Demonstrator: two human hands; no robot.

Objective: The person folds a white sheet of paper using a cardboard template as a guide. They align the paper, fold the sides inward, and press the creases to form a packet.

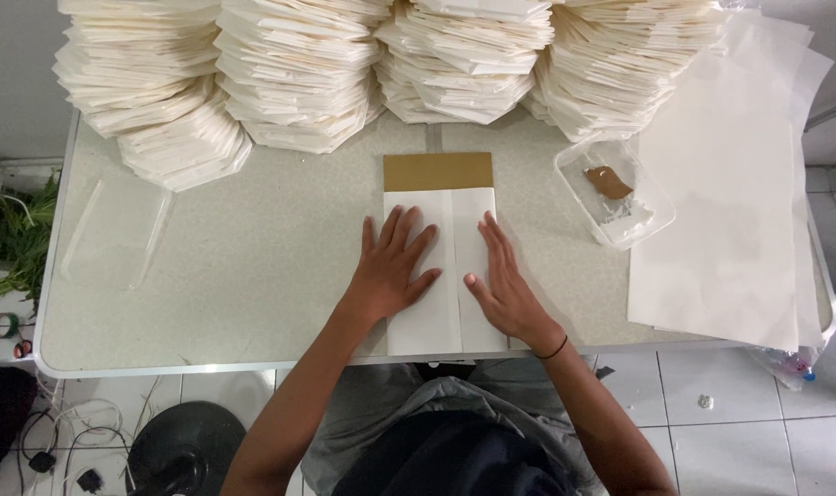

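A white sheet of paper (434, 326) lies folded lengthwise around a brown cardboard template (437, 171), whose top end sticks out beyond the paper. My left hand (392, 266) rests flat on the left flap with fingers spread. My right hand (502, 285) presses flat on the right flap, just right of the centre seam. Neither hand grips anything. A thin black band circles my right wrist.
Tall stacks of folded white paper bags (308, 64) line the back of the speckled table (234, 266). A clear plastic tub (614, 191) with brown glue sits right of the template. Loose white sheets (726, 211) lie at the right edge. A clear strip (115, 230) lies left.
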